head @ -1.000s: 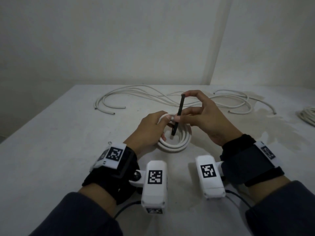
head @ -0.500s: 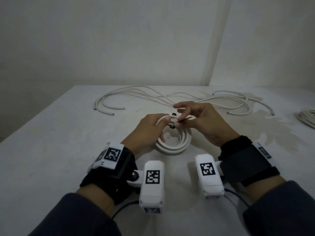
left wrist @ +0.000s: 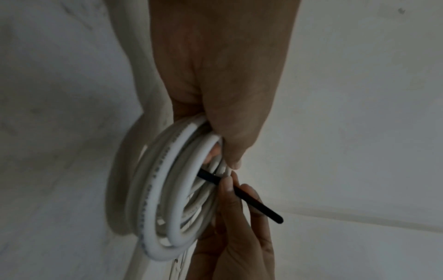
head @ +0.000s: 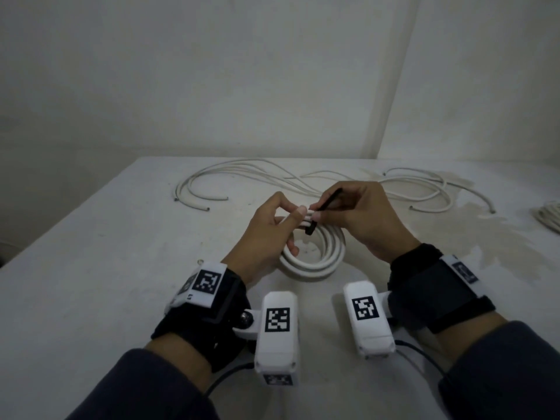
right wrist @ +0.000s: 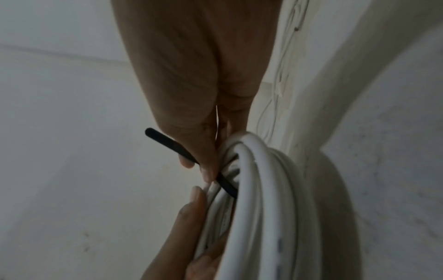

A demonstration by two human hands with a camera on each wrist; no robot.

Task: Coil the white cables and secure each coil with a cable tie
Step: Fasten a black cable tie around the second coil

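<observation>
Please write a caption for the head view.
Left hand holds white coil; right hand pinches black cable tie.

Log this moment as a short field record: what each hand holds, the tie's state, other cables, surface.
left hand: grips the white cable coil at its top
right hand: pinches the black cable tie
tie state: passes through the coil, free end sticking out; not visibly closed
loose cables: uncoiled, at the far side
bundle at right edge: partly out of frame
surface: white table
</observation>
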